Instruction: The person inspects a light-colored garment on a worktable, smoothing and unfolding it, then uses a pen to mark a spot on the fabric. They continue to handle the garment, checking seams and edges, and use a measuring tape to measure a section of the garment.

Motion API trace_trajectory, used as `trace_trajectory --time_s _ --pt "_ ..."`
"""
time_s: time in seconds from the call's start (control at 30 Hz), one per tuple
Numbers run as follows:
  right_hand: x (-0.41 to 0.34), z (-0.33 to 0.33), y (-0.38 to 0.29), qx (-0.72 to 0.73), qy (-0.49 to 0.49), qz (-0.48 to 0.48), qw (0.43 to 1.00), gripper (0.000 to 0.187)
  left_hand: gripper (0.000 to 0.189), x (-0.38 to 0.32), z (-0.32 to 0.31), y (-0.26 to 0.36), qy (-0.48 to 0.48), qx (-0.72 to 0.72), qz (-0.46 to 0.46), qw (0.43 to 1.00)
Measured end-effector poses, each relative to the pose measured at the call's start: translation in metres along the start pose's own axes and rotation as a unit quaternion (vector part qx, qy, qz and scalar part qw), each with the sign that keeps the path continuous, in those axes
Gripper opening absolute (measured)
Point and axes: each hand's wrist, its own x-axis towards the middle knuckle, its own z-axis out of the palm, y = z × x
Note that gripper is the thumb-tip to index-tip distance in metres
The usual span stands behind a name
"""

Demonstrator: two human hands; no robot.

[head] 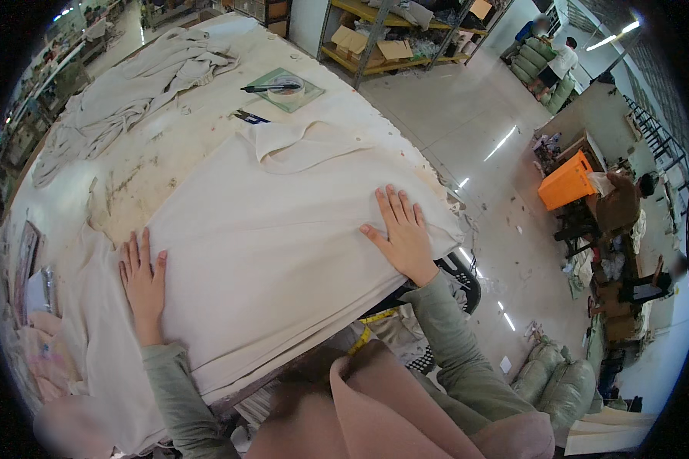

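A cream fabric garment (pixel 264 229) lies spread flat on the table before me, its neckline at the far side. My left hand (pixel 143 281) rests palm down near the garment's left edge, fingers slightly apart. Towards the right side of the cloth, my right hand (pixel 402 238) presses flat with fingers and thumb spread. Neither hand grips anything. Beyond the neckline lie small thread snips (pixel 251 117), partly against the cloth. Behind them a roll of tape (pixel 287 90) with a black pen (pixel 270 88) across it sits on a green square plate (pixel 310 93).
Crumpled cream cloth (pixel 132 92) covers the table's far left. A black chair (pixel 465 281) stands by the right edge, with a yellow measuring tape (pixel 360 339) below the near edge. Metal shelving (pixel 373 51), an orange crate (pixel 565 181), stuffed sacks (pixel 565 384) and several people are farther off.
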Motion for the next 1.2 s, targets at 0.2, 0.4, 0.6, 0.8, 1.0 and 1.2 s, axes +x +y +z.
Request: trace_trajectory --time_s 0.2,0.4,0.6,0.8,1.0,1.2 --pt "0.001 0.004 0.001 -0.025 -0.006 0.003 1.0 0.071 0.06 -0.013 -0.008 -0.053 -0.021 0.013 0.018 1.0" --pt "0.003 -0.001 -0.004 -0.021 -0.038 0.004 0.999 0.068 0.067 -0.087 -0.041 -0.107 -0.038 0.028 -0.048 0.998" --pt "0.008 -0.001 -0.011 -0.043 -0.071 0.04 0.996 0.064 0.071 -0.184 -0.074 -0.098 -0.064 0.069 -0.164 0.982" --pt "0.018 0.019 -0.02 -0.056 -0.067 0.025 0.996 0.065 0.072 -0.197 -0.062 -0.035 -0.052 0.005 -0.163 0.985" --pt "0.003 0.015 -0.083 0.178 -0.128 -0.083 0.972 0.083 0.059 -0.171 -0.056 0.056 -0.095 -0.029 0.007 0.995" --pt "-0.04 -0.04 -0.165 0.245 -0.205 -0.19 0.928 0.093 0.046 -0.163 -0.055 0.139 -0.171 -0.259 0.364 0.878"
